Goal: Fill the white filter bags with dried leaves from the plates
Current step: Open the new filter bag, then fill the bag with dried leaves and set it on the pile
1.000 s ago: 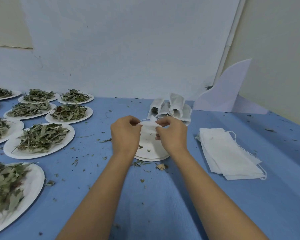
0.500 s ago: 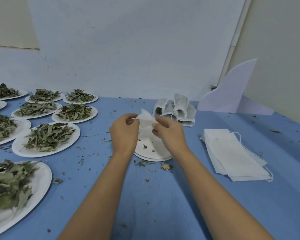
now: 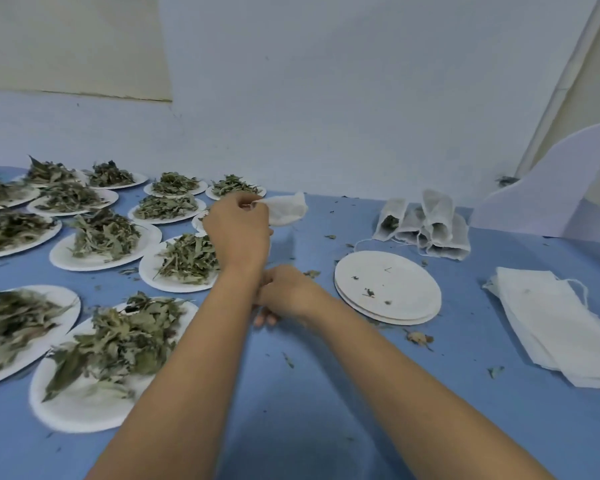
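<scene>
My left hand (image 3: 237, 231) pinches an empty white filter bag (image 3: 286, 209) by its mouth and holds it up above the blue table, over the right end of the plates. My right hand (image 3: 286, 292) is low by my left wrist, its fingers curled and partly hidden behind my left forearm, so any hold is unclear. Several white plates heaped with dried leaves fill the left side; the nearest are one just left of my left forearm (image 3: 184, 261) and one close to me (image 3: 118, 344).
A stack of near-empty white plates (image 3: 388, 292) sits right of my hands. Several filled bags (image 3: 426, 225) lean together behind it. A pile of flat empty bags (image 3: 555, 327) lies at the right. A white board (image 3: 548, 199) stands at the back right. Leaf crumbs litter the blue table (image 3: 309, 393).
My view has swung left. My left hand carried the bag up and left, away from the near-empty plates. My right hand let go of the bag and dropped beside my left wrist.
</scene>
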The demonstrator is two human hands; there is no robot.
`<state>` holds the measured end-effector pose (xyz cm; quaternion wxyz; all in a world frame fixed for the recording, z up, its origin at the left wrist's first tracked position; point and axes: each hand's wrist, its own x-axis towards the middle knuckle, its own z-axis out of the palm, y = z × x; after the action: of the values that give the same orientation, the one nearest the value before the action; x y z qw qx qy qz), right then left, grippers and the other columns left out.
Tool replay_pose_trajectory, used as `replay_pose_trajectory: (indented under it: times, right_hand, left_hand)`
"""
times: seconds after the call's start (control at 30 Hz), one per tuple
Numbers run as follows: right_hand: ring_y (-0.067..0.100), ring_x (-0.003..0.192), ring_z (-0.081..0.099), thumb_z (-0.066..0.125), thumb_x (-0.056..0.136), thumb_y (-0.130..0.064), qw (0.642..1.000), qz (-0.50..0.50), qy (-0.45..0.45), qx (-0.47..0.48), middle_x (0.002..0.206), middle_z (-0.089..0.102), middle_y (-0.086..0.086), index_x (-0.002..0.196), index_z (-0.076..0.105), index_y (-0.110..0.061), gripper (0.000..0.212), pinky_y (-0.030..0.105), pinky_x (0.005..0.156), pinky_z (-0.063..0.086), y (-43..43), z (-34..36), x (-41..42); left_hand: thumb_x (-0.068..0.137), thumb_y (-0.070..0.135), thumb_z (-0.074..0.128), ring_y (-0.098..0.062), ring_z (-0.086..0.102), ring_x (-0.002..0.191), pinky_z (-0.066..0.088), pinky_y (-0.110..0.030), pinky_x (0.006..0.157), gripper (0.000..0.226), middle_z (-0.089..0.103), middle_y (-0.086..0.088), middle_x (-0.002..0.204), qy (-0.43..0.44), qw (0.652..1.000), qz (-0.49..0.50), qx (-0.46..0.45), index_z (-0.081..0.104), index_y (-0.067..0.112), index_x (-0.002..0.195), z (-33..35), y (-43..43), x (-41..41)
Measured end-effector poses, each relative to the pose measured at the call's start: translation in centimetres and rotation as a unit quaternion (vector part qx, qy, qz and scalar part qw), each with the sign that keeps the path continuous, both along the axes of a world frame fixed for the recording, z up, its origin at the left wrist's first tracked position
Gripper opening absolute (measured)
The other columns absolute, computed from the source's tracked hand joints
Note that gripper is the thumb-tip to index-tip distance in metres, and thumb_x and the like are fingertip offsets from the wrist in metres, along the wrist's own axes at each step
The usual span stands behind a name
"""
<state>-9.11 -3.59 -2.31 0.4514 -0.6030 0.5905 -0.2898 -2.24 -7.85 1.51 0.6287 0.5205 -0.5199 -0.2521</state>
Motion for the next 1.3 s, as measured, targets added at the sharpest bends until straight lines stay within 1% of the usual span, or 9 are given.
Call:
replay_pose_trajectory:
  times: [0.1,0.17,0.27,0.37,0.47,0.53,0.6,1.0,1.3]
  right_hand:
    - [0.003,0.034,0.045,0.043,0.088,0.001,0.992,0.028,0.119,-0.040,0.033,0.049,-0.009,0.049,0.045,-0.012,0.041,0.012,0.036,0.033,-0.8,0.1,2.3]
    - [0.014,0.062,0.055,0.047,0.088,-0.002,0.963,0.099,0.242,-0.067,0.061,0.065,0.002,0.054,0.048,-0.012,0.035,0.018,0.058,0.046,-1.4,0.1,3.5]
    - [0.025,0.121,0.048,0.056,0.093,-0.017,0.927,0.130,0.344,-0.069,0.132,0.055,0.012,0.120,0.061,-0.006,0.029,0.034,0.103,0.038,-1.9,-0.1,4.6]
    - [0.026,0.134,0.037,0.050,0.098,-0.019,0.926,0.136,0.348,-0.062,0.146,0.041,0.011,0.141,0.042,-0.008,0.045,0.034,0.110,0.029,-2.3,0.2,5.0]
    - [0.023,0.114,0.051,0.046,0.098,-0.011,0.952,0.097,0.289,0.001,0.130,0.055,0.011,0.127,0.055,-0.007,0.031,0.028,0.100,0.041,-2.6,0.4,4.8]
    - [0.020,0.070,0.052,0.049,0.092,-0.002,0.970,0.064,0.233,0.038,0.085,0.061,0.012,0.085,0.062,-0.004,0.015,0.023,0.056,0.049,-2.6,0.0,3.9]
    - [0.016,0.051,0.041,0.057,0.086,-0.004,0.984,0.022,0.162,0.075,0.064,0.051,0.009,0.068,0.052,-0.007,0.019,0.020,0.041,0.033,-1.8,0.2,2.5]
    - [0.014,0.047,0.032,0.060,0.088,-0.002,0.984,-0.131,-0.006,0.121,0.050,0.046,0.007,0.069,0.052,-0.006,0.022,0.016,0.032,0.024,0.0,1.6,-7.5]
    - [0.014,0.045,0.026,0.059,0.090,-0.004,0.951,-0.302,0.026,0.057,0.051,0.039,0.006,0.063,0.042,-0.008,0.032,0.018,0.036,0.019,2.0,1.9,-16.8]
  left_hand:
    - [0.083,0.001,0.053,-0.008,0.059,0.054,0.059,-0.035,0.062,0.024,0.067,-0.007,0.083,-0.005,1.000,-0.004,-0.001,0.071,0.003,0.098,0.1,0.2,1.0]
    - [0.083,0.001,0.053,-0.015,0.062,0.056,0.058,-0.038,0.065,0.022,0.063,-0.001,0.075,-0.005,1.000,-0.007,-0.001,0.071,0.004,0.095,0.1,0.1,1.5]
    - [0.082,0.002,0.053,-0.014,0.063,0.057,0.057,-0.032,0.062,0.022,0.065,-0.001,0.077,-0.008,1.000,0.001,-0.003,0.071,0.008,0.094,-0.1,0.0,2.1]
    - [0.082,0.002,0.052,-0.009,0.061,0.055,0.056,-0.029,0.062,0.024,0.064,0.001,0.074,-0.005,1.000,0.002,0.000,0.071,0.008,0.095,-0.4,-0.1,2.4]
    - [0.082,0.002,0.052,-0.022,0.066,0.070,0.057,-0.036,0.069,0.027,0.067,-0.006,0.082,-0.009,1.000,-0.006,0.005,0.072,0.007,0.098,-0.6,-0.1,2.5]
    - [0.082,0.003,0.051,-0.022,0.066,0.066,0.056,-0.033,0.067,0.027,0.069,-0.007,0.087,-0.015,1.000,-0.008,0.009,0.071,0.007,0.099,-0.5,-0.2,2.4]
    - [0.083,0.003,0.051,-0.020,0.066,0.062,0.056,-0.030,0.063,0.026,0.069,-0.007,0.088,-0.016,1.000,-0.010,0.016,0.070,0.007,0.099,-0.2,-0.2,2.2]
    - [0.088,0.003,0.050,-0.012,0.061,0.050,0.055,-0.029,0.059,0.015,0.061,0.000,0.069,0.000,0.998,-0.053,0.015,0.064,0.011,0.086,1.4,0.1,-1.5]
    - [0.090,0.002,0.050,-0.019,0.066,0.065,0.048,-0.010,0.047,0.019,0.064,-0.010,0.093,0.056,0.996,-0.070,0.003,0.064,0.009,0.100,1.0,-0.2,-5.1]
